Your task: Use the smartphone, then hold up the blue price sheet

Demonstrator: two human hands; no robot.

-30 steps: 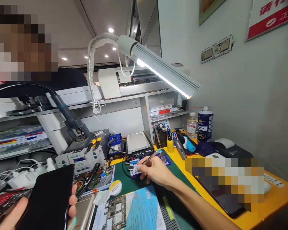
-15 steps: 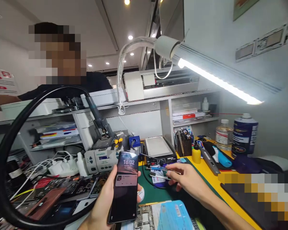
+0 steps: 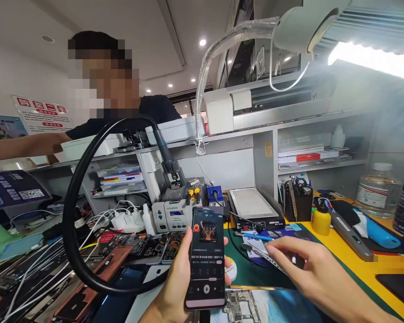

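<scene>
- The phone [image 3: 205, 262] hides most of the left hand [image 3: 175, 287]; its small screen text can't be read.
- The right hand [image 3: 309, 269] covers the rear of the tweezers [image 3: 261, 255].
- The lamp [image 3: 340, 22] runs off the top edge.
- A blur patch sits on the counter [image 3: 353, 269].

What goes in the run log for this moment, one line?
left hand: holds phone, screen lit | right hand: on tweezers, over green mat

I can't make out any wording for certain. The phone [image 3: 205, 260] shows lit lines too small to read; the wall sign [image 3: 42, 112] carries red characters, blurred; a QR code sits on the dark placard [image 3: 16, 193].
</scene>
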